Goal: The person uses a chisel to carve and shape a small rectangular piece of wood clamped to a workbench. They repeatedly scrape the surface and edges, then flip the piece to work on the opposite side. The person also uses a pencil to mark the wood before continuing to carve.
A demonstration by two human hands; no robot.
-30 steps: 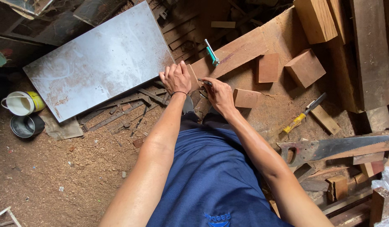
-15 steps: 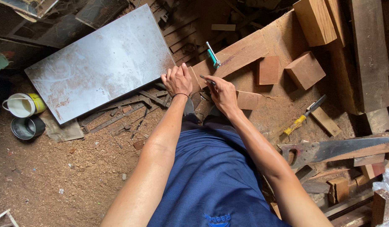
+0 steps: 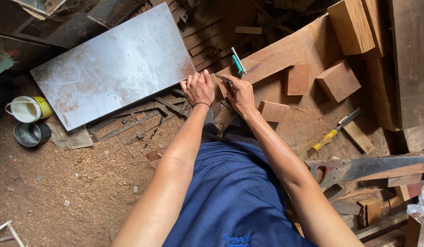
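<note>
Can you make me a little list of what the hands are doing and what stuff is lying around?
left hand: presses on the end of a long wooden plank
right hand: holds a thin pen-like tool tip-down on the plank
on the plank: a teal-handled tool
left side: grey metal sheet, white cup, dark bowl
right side: wood blocks, yellow-handled chisel, hand saw
ground: sawdust
</note>
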